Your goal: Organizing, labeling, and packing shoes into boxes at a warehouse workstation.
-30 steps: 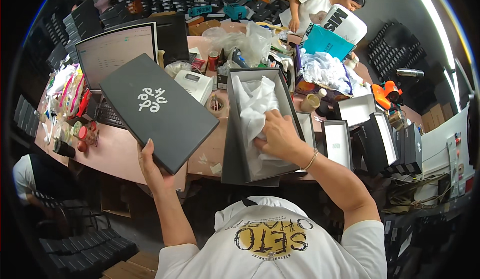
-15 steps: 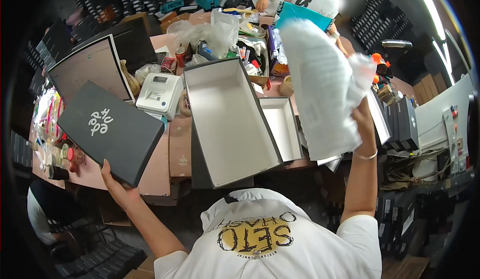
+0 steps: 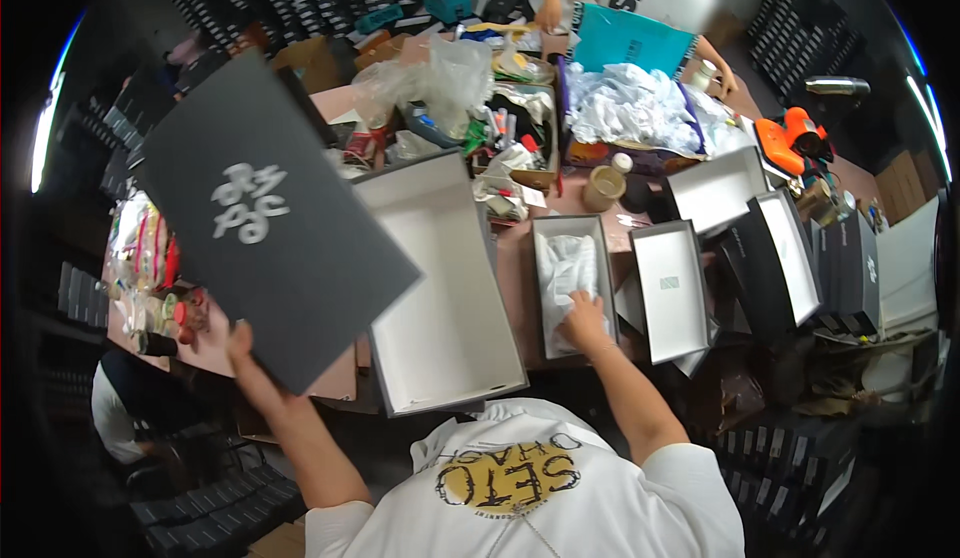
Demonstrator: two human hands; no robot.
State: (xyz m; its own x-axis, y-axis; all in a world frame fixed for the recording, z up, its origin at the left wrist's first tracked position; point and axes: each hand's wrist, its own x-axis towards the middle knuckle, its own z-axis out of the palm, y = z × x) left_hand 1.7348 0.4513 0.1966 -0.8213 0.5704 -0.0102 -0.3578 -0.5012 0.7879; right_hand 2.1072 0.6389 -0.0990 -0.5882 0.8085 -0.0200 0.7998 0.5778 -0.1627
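Downward, right hand [image 3: 585, 323] reaches into narrow box [image 3: 570, 226].

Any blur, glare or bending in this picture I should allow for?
Head view: the dark grey rectangular cardboard lid looks soft, perhaps from motion; head view: long white tube lights glare near both rims; head view: the pink tabletop bows, and the corners go black.

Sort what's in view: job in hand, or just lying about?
In use:
- dark box lid, in left hand
- white-wrapped bundle, under right hand
- narrow open box holding it
- larger open box

Lying about:
- clear plastic bag
- white-capped bottle
- crumpled white paper
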